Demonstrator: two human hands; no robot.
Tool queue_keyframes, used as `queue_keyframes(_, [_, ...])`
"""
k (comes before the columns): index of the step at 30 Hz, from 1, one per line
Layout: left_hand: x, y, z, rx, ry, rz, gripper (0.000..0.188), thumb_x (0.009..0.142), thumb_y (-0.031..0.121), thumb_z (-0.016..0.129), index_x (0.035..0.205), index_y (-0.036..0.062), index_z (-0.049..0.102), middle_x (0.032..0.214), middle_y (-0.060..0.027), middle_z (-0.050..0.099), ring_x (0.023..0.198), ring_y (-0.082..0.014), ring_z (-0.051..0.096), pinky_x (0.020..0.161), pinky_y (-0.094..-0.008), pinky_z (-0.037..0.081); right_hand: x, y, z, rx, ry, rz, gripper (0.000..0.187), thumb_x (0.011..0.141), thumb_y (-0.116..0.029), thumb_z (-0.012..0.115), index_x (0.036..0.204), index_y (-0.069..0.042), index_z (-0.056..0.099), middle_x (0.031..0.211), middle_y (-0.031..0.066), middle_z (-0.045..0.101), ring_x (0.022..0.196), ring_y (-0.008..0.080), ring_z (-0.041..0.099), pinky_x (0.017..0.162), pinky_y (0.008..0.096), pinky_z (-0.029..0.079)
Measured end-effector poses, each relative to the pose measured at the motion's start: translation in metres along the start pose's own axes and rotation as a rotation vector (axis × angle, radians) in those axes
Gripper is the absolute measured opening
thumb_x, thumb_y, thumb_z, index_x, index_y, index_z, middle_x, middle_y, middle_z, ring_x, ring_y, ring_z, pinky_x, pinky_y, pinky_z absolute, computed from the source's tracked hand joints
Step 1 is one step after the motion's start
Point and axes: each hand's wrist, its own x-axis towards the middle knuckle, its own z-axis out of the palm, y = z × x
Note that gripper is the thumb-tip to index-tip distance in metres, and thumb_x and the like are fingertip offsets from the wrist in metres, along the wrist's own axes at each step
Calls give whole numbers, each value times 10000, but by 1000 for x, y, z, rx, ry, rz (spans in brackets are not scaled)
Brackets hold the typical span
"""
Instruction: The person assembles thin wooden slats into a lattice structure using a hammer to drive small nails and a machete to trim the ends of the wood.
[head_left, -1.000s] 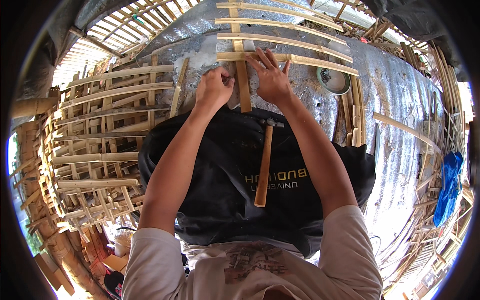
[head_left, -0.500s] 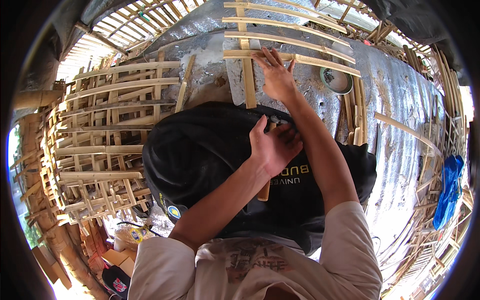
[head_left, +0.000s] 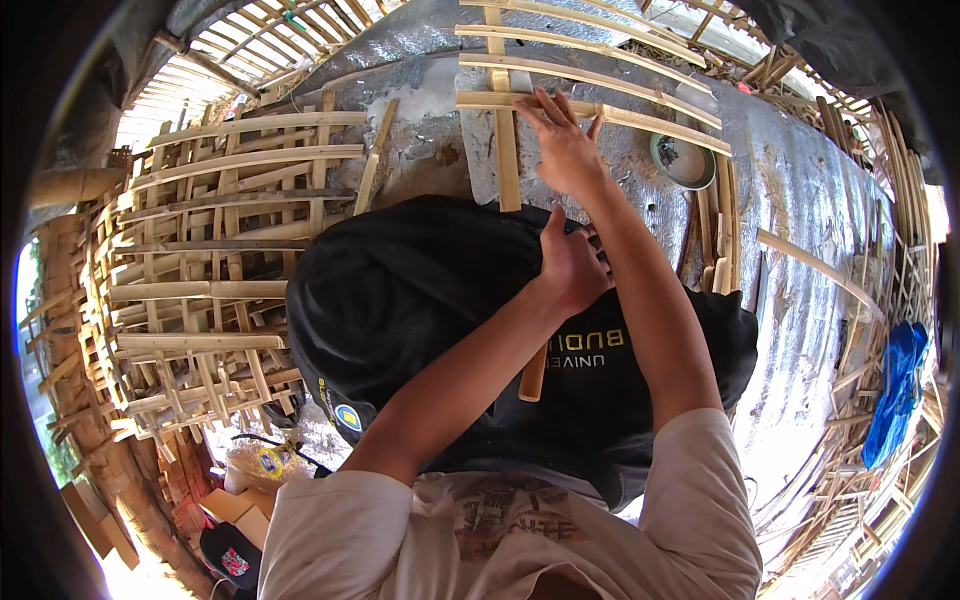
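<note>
At the far left we have a stack of finished bamboo lattice panels [head_left: 210, 270], slats crossed and fastened, resting just beside the silver sheet [head_left: 800, 200] that covers our work surface. A black cloth [head_left: 420, 300] lies across our lap.

Toward the middle, our left hand [head_left: 572, 262] is curled over the head end of a hammer on the cloth; its wooden handle [head_left: 533, 372] pokes out below the wrist, pointing back toward us. The fingers look closed round it, though the head itself is hidden under the hand.

Just above, our right hand [head_left: 562, 150] lies open and flat, fingers spread, pressing on the horizontal slat [head_left: 640, 115] where it crosses the upright slat [head_left: 507, 160] of the new panel. That panel lies on the silver sheet ahead of us, with more slats [head_left: 570, 75] laid parallel beyond. We cannot tell whether a nail sits under the fingers.

We judge the step to be fastening this crossing: one hand steadies the joint as the other takes up the hammer. The next move calls for keeping the slats square and the pressing fingers clear of the strike.

Further right, a small round bowl [head_left: 683, 160] sits near the slat ends, and a blue cloth [head_left: 895, 390] hangs at the edge.
</note>
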Motion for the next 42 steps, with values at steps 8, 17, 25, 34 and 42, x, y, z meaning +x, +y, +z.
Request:
queue_keyframes(8, [19, 6, -10, -69, -59, 1, 984, 911, 762, 207, 1531, -1, 210, 1511, -194, 371, 1409, -358, 349, 1159, -518, 240, 3, 1, 1, 0, 12, -12, 819, 775, 47, 585, 1501, -274, 383, 1621, 60, 246, 1492, 329, 229, 1079, 814, 150])
queue_keyframes(17, [23, 4, -22, -193, -218, 17, 1045, 883, 790, 267, 1534, -22, 160, 1563, -211, 287, 1439, -359, 303, 1192, -500, 194, 3, -3, 1, 25, 24, -12, 823, 761, 56, 587, 1493, -267, 395, 1615, 68, 257, 1488, 339, 238, 1071, 819, 150])
queue_keyframes(25, [27, 11, -21, -254, -185, -64, 1000, 894, 779, 256, 1549, 26, 198, 1574, -190, 295, 1463, -370, 263, 1188, -497, 196, 4, -2, 3, 7, 37, -11, 815, 762, 53, 593, 1486, -271, 405, 1609, 66, 269, 1482, 336, 254, 1071, 818, 155])
queue_keyframes(34, [16, 26, 3, -54, -291, -115, 790, 991, 607, 225, 1546, 45, 220, 1602, -154, 266, 1479, -334, 238, 1199, -483, 164, 6, 1, 4, 2, 21, 4, 761, 815, 65, 522, 1485, -277, 407, 1612, 68, 266, 1485, 326, 250, 1068, 821, 149])
queue_keyframes(42, [26, 19, -14, -249, -377, -338, 692, 999, 528, 291, 1490, 41, 307, 1578, -142, 278, 1461, -296, 246, 1184, -474, 170, 11, -2, -7, 42, -83, 70, 802, 827, 130, 464, 1499, -301, 386, 1626, 36, 237, 1503, 291, 206, 1081, 813, 142])
